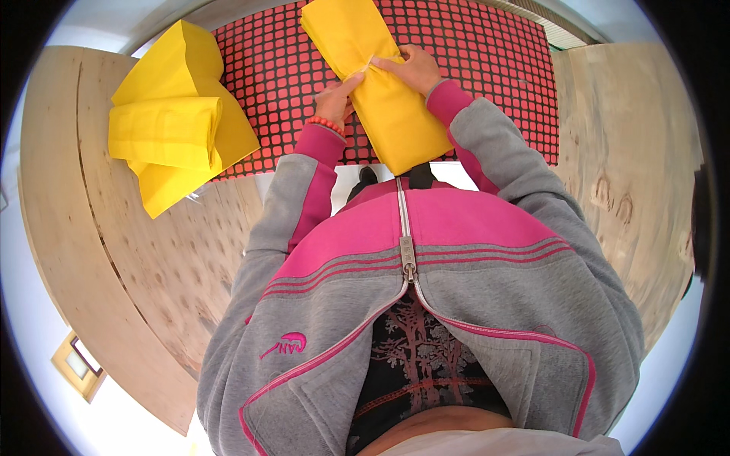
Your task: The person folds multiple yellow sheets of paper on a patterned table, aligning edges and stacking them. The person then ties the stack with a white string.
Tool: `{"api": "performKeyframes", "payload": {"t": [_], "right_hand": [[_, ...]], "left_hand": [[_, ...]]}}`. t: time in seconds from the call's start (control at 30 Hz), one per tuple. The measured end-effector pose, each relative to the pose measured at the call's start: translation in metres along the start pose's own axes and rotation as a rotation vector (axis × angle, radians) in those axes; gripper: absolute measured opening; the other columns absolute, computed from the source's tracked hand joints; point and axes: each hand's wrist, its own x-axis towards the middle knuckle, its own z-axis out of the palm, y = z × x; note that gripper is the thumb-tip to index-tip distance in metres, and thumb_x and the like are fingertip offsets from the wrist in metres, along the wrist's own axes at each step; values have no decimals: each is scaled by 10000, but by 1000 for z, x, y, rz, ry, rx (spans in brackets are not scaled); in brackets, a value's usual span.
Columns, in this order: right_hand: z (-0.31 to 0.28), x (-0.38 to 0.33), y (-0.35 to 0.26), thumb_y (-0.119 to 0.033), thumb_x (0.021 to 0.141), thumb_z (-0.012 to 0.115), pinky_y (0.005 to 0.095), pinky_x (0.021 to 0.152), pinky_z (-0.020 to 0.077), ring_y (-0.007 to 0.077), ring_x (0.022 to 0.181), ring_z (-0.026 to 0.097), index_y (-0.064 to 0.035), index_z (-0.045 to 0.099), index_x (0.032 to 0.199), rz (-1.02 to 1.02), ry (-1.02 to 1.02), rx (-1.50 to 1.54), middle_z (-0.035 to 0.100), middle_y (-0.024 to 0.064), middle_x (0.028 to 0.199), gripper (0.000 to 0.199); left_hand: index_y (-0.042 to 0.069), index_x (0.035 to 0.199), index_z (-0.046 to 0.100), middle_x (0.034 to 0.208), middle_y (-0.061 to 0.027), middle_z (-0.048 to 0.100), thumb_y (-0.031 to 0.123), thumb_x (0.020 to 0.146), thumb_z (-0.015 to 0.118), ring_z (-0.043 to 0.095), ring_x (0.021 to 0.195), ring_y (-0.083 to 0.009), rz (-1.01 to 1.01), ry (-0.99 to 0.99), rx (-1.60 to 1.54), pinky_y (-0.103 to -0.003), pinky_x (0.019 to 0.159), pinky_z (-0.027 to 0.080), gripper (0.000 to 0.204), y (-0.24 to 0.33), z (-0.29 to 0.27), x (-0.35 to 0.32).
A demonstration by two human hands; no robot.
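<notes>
A long folded bundle of yellow cloth (399,129) lies slanted in front of me, its near end reaching the table's front edge. A thin pale tie (368,65) crosses its middle and draws the cloth in. My left hand (334,100), with a red bead bracelet at the wrist, grips the bundle's left side, thumb close to the tie. From the right side my right hand (415,71) holds the bundle, its thumb pressing on the cloth at the tie. The other fingers of both hands are partly hidden beside or under the cloth.
On the left, more yellow cloth (163,129) lies loosely folded, partly over the table edge. The table has a red and black checked cover (502,83). Wooden boards (182,251) stretch along the left, and another wooden surface (620,144) is on the right.
</notes>
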Motion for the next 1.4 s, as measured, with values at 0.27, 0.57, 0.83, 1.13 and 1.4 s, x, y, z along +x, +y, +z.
{"api": "performKeyframes", "payload": {"t": [0.27,0.57,0.83,1.13,1.4], "right_hand": [[-14,2,5,-371,873,736,283,759,551,135,878,672,-1,602,1185,305,-289,642,680,85,1049,502],[-31,-35,-3,-604,953,478,359,953,491,212,1138,598,-47,487,1360,-145,-478,677,611,121,1261,690],[-15,-74,45,-633,946,456,374,965,485,225,1159,587,-48,469,1380,212,-348,1087,592,132,1291,728],[-7,-95,77,-664,938,430,391,979,478,239,1184,575,-50,448,1403,359,-272,1219,571,145,1326,771],[-19,-124,76,-705,927,395,414,1002,461,260,1213,560,-51,423,1431,596,-421,1608,547,159,1364,826]], "left_hand": [[-21,1224,607,1121,-101,681,238,855,749,652,985,-179,95,-138,-14,-282,870,505,473,12,10,3],[-71,1235,569,1195,-201,633,467,789,742,621,1082,-303,657,26,814,-381,907,493,720,69,52,-75],[-81,1257,551,1381,-297,473,525,871,629,457,1291,-413,858,-11,1159,-433,1078,370,723,39,64,-77],[-70,1216,573,1248,-224,603,349,897,674,571,1186,-293,594,-76,591,-366,1025,415,537,9,42,-71],[74,1221,575,1157,-44,632,371,959,598,598,1060,-162,-157,-82,11,-324,922,467,396,-32,5,-46]]}}
